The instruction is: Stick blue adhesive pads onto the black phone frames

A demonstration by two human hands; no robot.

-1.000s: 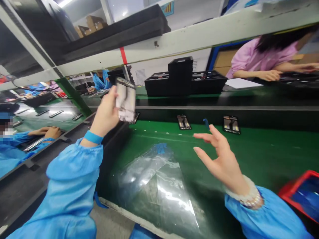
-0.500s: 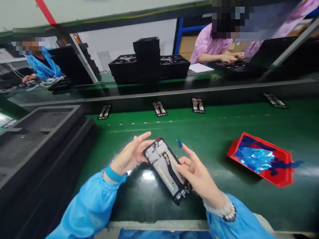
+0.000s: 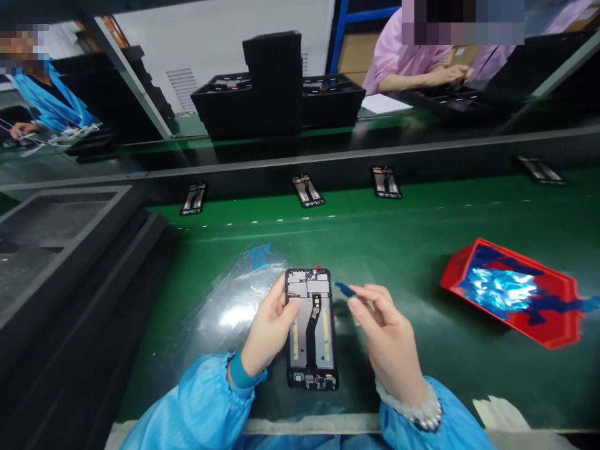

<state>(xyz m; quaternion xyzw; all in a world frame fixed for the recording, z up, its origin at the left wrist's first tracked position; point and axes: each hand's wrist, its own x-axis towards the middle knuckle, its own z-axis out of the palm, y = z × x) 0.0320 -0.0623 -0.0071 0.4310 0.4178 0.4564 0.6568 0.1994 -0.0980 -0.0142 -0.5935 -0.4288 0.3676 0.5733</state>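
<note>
1. One left hand (image 3: 268, 328) grips one phone (image 3: 323, 331) by its left edge, thumb on the open inner side; whether the phone also rests on the bench (image 3: 403, 250), I cannot tell.
2. One right hand (image 3: 394, 340) pinches one blue strip (image 3: 345, 289) between thumb and forefinger, just beside the phone's upper right edge.
3. One clear sheet (image 3: 210, 325) lies on the bench left of the phone, with blue tape (image 3: 260, 256) at its far end.
4. Black trays (image 3: 70, 262) stand at the left; their number is unclear.
5. One red bin (image 3: 562, 331) sits at the right, holding shiny blue film (image 3: 501, 290), too heaped to count.
6. Four more phones (image 3: 308, 191) lie well apart in a row along the far ledge.
7. Beyond, one white paper (image 3: 385, 104) lies near one pink-sleeved co-worker's hands (image 3: 452, 75).
</note>
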